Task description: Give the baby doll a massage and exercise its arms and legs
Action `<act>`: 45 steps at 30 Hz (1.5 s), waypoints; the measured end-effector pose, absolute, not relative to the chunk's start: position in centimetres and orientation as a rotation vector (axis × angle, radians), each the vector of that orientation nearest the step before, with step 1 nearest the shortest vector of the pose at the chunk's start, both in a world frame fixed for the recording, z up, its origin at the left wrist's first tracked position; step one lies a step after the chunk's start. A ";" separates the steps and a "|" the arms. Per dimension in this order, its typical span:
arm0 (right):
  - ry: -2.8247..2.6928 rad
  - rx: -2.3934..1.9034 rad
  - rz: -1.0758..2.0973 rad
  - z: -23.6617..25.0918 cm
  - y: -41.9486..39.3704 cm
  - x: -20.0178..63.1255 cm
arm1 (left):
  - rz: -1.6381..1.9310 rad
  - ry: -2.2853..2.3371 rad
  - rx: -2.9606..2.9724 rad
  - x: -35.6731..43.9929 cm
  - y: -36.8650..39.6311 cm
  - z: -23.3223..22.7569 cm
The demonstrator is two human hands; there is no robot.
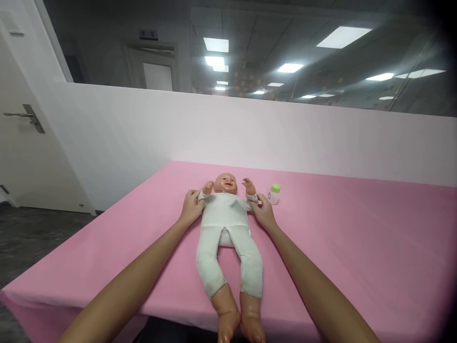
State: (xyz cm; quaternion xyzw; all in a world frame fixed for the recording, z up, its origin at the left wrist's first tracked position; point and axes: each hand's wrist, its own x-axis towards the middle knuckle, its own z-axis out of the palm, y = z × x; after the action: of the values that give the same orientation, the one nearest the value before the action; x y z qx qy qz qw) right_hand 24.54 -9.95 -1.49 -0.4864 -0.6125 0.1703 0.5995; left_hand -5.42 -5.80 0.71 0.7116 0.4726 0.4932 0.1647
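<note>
Bare doll feet at bottom centre of frame, hanging just past the near edge of the pink table (pixel 357 247). Baby doll (pixel 226 228) in white suit lies on its back, centre frame, head toward the wall. Left hand (pixel 191 207) closed around the doll's wrist left of centre; right hand (pixel 263 212) closed on the other wrist. Small green-capped bottle (pixel 274 194) stands upright just right of the right hand, apart from it.

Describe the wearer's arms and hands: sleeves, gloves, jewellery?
Both forearms are bare as far as the frame shows; no sleeves in view. The left hand and right hand have no gloves. No watch, bracelet or ring is visible, though the fingers are too small to rule out a thin ring.
</note>
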 end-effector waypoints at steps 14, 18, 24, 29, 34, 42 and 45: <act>-1.534 -1.102 0.432 -1.7 -9.8 24.6 | 1.462 1.228 1.836 -5.0 -6.1 0.7; -1.343 -1.104 0.487 -1.9 -9.4 24.8 | 1.493 1.285 1.656 -5.6 -6.0 1.0; -1.486 -1.093 0.460 -1.5 -10.0 24.6 | 1.450 1.273 1.803 -5.3 -6.1 0.7; -1.553 -1.085 0.413 -1.5 -10.1 24.4 | 1.452 1.290 1.901 -4.9 -6.2 0.6; -1.347 -1.084 0.473 -1.8 -9.6 24.7 | 1.560 1.350 1.738 -5.3 -5.9 0.8; -1.479 -1.073 0.444 -1.8 -9.7 24.5 | 1.444 1.293 2.090 -5.1 -5.8 0.3; -1.478 -1.083 0.463 -1.9 -9.6 24.5 | 1.451 1.291 2.035 -5.0 -5.9 0.3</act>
State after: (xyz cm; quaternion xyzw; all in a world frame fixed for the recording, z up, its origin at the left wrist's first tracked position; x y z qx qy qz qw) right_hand 24.54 -9.63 -1.90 -0.4645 -0.6337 0.1987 0.5858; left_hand -4.97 -5.86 0.26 0.7137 0.4529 0.5088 0.1635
